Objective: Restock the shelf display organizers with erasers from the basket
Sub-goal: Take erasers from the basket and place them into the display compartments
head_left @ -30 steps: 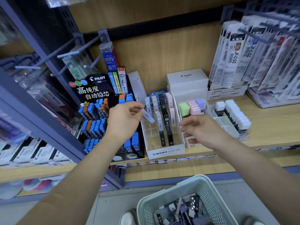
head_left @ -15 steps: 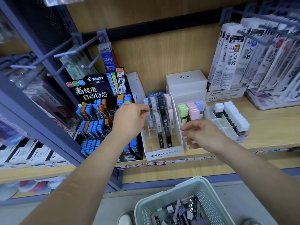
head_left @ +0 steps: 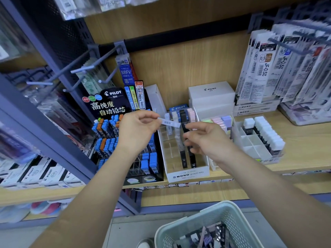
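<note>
I logged, left to right: a black display card (head_left: 107, 106) marked PILOT. My left hand (head_left: 138, 129) pinched a white barcoded eraser (head_left: 169, 123) by one end, above the white organizer (head_left: 188, 174) printed MONO graph MG. My right hand (head_left: 206, 138), fingers loosely curled, sat just beside the eraser's free end; I could not tell whether it gripped anything. Behind stood a white PILOT box (head_left: 211, 93) and JF-0.5 refill packs (head_left: 265, 68), on a wooden shelf (head_left: 304, 140). The pale green basket (head_left: 231, 221) sat below.
</note>
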Action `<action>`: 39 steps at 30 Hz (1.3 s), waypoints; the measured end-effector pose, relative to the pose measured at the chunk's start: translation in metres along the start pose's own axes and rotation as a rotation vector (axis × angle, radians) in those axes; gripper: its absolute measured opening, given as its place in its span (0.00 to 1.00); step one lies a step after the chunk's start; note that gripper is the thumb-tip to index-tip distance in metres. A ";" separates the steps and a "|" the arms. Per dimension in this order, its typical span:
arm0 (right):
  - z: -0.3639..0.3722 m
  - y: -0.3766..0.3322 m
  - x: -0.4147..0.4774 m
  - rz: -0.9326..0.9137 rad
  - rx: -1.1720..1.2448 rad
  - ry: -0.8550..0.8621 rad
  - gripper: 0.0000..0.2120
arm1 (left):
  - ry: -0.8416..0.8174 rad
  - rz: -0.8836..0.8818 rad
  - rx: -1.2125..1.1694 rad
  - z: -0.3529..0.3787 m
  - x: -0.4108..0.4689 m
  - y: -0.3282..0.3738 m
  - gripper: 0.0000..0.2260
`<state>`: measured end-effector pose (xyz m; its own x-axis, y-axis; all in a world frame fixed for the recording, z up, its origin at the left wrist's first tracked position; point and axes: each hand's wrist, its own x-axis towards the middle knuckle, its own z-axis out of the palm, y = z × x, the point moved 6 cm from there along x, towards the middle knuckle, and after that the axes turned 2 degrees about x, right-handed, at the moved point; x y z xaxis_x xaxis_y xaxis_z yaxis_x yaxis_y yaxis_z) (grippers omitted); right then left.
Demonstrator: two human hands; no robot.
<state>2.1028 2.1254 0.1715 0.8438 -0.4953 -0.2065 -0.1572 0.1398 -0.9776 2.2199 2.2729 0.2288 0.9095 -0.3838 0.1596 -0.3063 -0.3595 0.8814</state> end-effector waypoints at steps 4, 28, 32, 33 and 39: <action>-0.002 -0.001 0.008 0.017 0.015 0.066 0.12 | 0.079 0.074 0.170 -0.003 0.011 0.004 0.04; -0.013 -0.003 0.009 0.044 -0.040 0.089 0.10 | 0.041 0.527 0.775 0.035 0.018 0.009 0.07; -0.022 -0.007 0.005 0.031 -0.073 0.098 0.10 | 0.143 0.578 0.812 0.035 0.018 0.014 0.05; -0.025 -0.009 0.002 0.022 -0.082 0.101 0.10 | 0.145 0.574 0.808 0.034 0.020 0.012 0.06; -0.052 -0.023 -0.025 0.002 -0.188 0.053 0.09 | 0.120 0.671 0.799 0.023 0.007 0.025 0.07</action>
<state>2.0590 2.0899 0.1973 0.8157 -0.5407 -0.2058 -0.2563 -0.0189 -0.9664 2.2121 2.2418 0.2415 0.4927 -0.6409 0.5886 -0.8146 -0.5776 0.0530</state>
